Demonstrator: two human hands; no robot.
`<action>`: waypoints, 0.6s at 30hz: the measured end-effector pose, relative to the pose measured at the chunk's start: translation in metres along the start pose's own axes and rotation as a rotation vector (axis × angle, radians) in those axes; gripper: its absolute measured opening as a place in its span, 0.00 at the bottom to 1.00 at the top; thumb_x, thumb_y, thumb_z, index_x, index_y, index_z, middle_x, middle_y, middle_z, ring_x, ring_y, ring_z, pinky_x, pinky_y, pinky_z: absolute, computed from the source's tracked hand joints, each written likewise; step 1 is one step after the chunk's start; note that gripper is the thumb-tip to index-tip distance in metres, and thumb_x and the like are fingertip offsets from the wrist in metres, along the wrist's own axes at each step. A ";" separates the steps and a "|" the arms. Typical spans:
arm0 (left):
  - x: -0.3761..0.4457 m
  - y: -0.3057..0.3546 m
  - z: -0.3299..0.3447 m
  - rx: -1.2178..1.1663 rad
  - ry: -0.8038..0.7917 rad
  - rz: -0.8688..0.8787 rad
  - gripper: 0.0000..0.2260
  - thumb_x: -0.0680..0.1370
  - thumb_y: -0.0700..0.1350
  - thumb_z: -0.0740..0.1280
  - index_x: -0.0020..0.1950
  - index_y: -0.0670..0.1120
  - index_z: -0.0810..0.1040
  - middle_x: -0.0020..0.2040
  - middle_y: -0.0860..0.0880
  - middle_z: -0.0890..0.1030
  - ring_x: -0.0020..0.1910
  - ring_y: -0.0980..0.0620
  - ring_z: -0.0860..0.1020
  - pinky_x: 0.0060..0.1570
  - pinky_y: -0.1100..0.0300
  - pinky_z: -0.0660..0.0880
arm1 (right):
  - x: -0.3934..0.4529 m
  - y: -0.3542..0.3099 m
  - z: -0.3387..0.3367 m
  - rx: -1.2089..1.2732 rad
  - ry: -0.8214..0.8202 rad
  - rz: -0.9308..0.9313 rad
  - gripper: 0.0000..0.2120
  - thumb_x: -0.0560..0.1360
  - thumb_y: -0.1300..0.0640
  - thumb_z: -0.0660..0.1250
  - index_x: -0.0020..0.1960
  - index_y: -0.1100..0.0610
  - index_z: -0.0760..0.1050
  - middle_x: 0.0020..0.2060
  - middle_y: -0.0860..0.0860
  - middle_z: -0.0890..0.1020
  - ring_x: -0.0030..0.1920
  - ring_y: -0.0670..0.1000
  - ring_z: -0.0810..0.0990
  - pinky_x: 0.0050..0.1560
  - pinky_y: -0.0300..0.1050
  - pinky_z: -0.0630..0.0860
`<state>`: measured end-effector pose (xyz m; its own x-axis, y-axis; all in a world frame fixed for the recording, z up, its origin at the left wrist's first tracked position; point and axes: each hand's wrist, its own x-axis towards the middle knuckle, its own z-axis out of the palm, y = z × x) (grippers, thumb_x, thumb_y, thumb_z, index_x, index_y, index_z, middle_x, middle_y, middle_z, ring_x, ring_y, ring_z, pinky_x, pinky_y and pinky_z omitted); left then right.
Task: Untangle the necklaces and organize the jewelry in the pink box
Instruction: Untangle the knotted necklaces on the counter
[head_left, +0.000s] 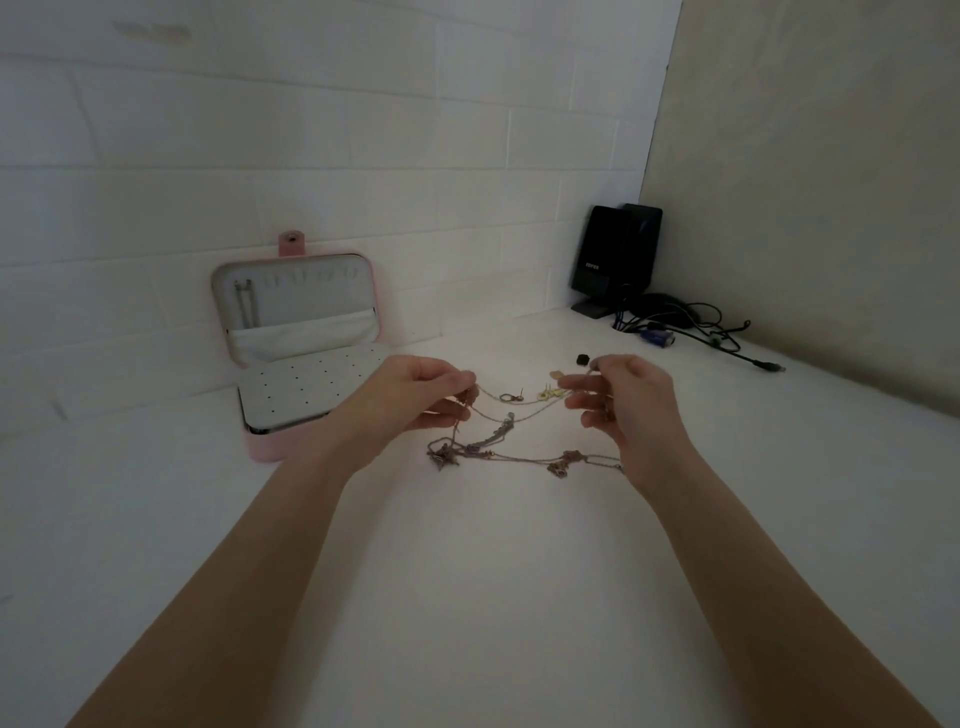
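Both hands (519, 400) raised, pinching necklaces (519, 415).

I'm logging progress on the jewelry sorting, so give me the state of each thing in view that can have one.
Pink box: open, lid propped against the wall.
Necklaces: tangled, partly lifted off the table.
Left hand: pinching a chain.
Right hand: pinching a chain.
Chain in lid: already hung.
Earrings: loose on the table, not put away.
Speaker: upright in the corner.
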<state>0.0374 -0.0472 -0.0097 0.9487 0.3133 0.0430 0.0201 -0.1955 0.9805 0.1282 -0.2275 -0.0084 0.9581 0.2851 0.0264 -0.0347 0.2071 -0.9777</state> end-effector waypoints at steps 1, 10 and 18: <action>-0.001 0.001 0.002 -0.034 -0.011 0.001 0.08 0.78 0.44 0.65 0.41 0.44 0.80 0.36 0.53 0.81 0.34 0.58 0.78 0.42 0.67 0.77 | -0.001 0.002 0.002 -0.028 -0.016 0.011 0.07 0.80 0.64 0.55 0.45 0.60 0.69 0.33 0.57 0.82 0.24 0.48 0.76 0.24 0.38 0.69; -0.002 0.016 0.015 0.046 0.066 0.161 0.06 0.77 0.44 0.66 0.42 0.44 0.80 0.25 0.53 0.73 0.23 0.58 0.69 0.26 0.70 0.68 | -0.012 0.008 0.020 -0.218 -0.449 -0.021 0.09 0.78 0.57 0.62 0.52 0.62 0.76 0.23 0.48 0.69 0.23 0.45 0.62 0.23 0.36 0.56; -0.005 0.017 0.018 0.092 0.033 0.192 0.09 0.78 0.46 0.64 0.43 0.43 0.80 0.26 0.51 0.74 0.21 0.57 0.69 0.22 0.67 0.65 | -0.011 0.004 0.017 -0.107 -0.544 0.105 0.14 0.79 0.54 0.61 0.35 0.56 0.70 0.23 0.47 0.63 0.23 0.45 0.58 0.23 0.36 0.53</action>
<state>0.0390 -0.0690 0.0034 0.9270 0.2926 0.2347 -0.1292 -0.3382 0.9321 0.1129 -0.2140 -0.0095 0.6659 0.7461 0.0040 -0.0655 0.0638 -0.9958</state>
